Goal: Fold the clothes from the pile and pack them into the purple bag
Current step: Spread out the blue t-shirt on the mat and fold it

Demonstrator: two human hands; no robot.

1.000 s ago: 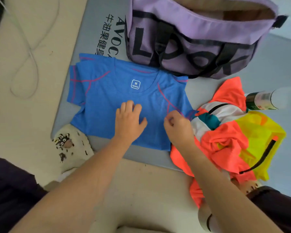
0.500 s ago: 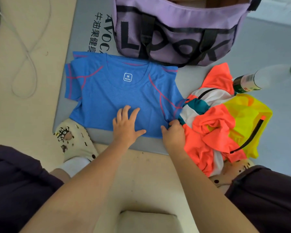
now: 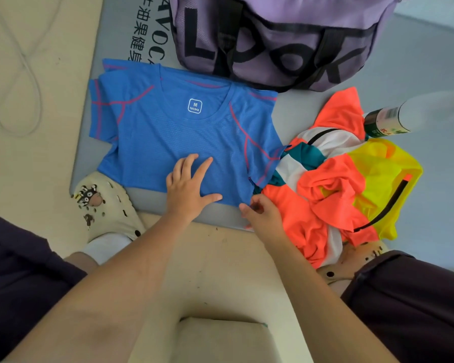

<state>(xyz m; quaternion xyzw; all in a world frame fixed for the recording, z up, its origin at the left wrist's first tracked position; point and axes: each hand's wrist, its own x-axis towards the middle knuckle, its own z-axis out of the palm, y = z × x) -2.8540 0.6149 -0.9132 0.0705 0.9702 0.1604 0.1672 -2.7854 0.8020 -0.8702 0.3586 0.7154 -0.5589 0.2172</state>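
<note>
A blue T-shirt (image 3: 173,127) with pink seams lies spread flat on the grey mat (image 3: 299,119), collar toward the purple bag (image 3: 281,43) standing behind it. My left hand (image 3: 186,192) lies flat with spread fingers on the shirt's lower middle. My right hand (image 3: 262,216) pinches the shirt's lower right corner at the hem. To the right sits the pile of clothes (image 3: 336,184), orange, white, teal and yellow, crumpled together and touching the shirt's right sleeve.
A white bottle with a green cap (image 3: 409,113) lies on the mat beyond the pile. My feet in cream clogs (image 3: 105,203) rest at the mat's near edge. A white cable (image 3: 24,74) loops on the beige floor at left.
My right hand slid down the shirt's right side to the hem corner. My left hand shifted slightly lower on the shirt. The camera view moved closer.
</note>
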